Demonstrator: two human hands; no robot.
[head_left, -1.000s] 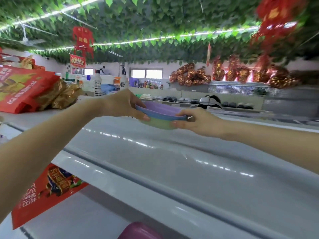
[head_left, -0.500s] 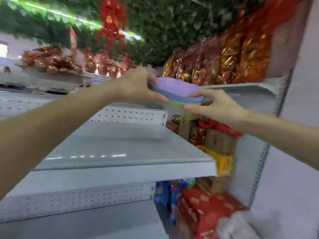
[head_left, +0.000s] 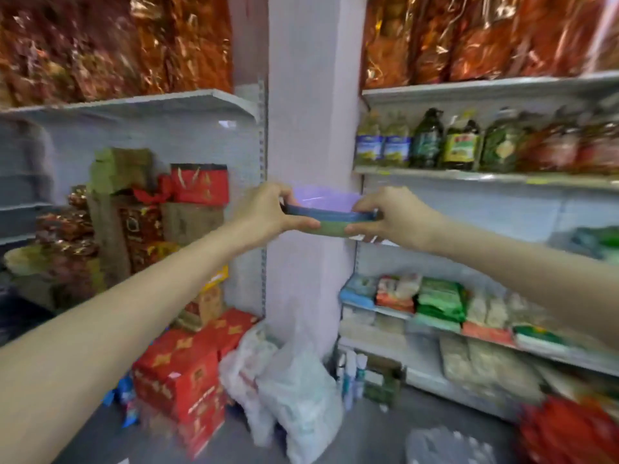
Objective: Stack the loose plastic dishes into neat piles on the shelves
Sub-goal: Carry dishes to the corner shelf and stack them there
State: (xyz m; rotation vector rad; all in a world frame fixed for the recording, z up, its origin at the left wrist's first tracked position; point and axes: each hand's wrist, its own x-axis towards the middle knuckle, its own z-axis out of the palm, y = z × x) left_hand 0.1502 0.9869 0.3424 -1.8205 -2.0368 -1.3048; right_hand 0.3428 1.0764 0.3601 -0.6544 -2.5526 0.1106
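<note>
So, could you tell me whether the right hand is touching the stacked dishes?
Touching: the head view shows the right hand pinching the stacked dishes.

smooth plastic dishes [head_left: 330, 217], glossy foil bags [head_left: 469, 35]

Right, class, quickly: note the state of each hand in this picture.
Left hand: closed, gripping the left rim of the stacked dishes.
Right hand: closed, gripping the right rim of the same stack.
</note>
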